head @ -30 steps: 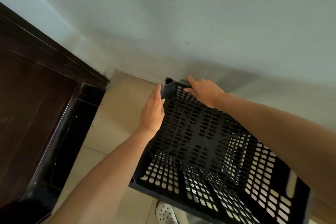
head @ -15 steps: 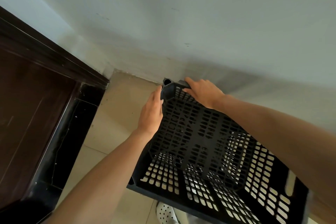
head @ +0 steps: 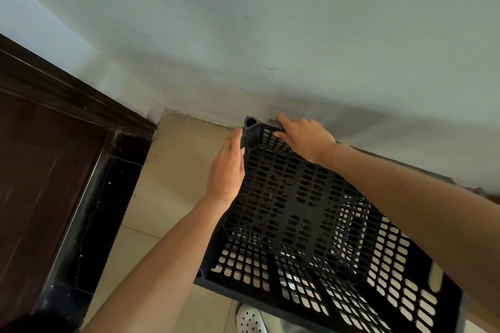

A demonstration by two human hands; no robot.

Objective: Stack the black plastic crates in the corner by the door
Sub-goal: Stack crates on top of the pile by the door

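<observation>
A black plastic crate [head: 303, 213] with a perforated grid bottom and sides fills the lower right of the head view. Its far corner lies close to the pale wall. My left hand [head: 227, 167] presses flat against the crate's left wall near that far corner. My right hand [head: 305, 135] grips the far rim beside the same corner, fingers curled over the edge. Through the holes I see pale floor and darker shapes beneath; whether another crate is under it I cannot tell.
A dark brown door [head: 40, 176] with a black frame [head: 108, 197] stands at the left. Beige floor tiles [head: 176, 176] lie between the door and the crate. The pale wall [head: 270, 35] runs across the back. A white perforated shoe [head: 250, 319] shows at the bottom.
The crate and both hands have shifted slightly away from me toward the wall; the grips are unchanged.
</observation>
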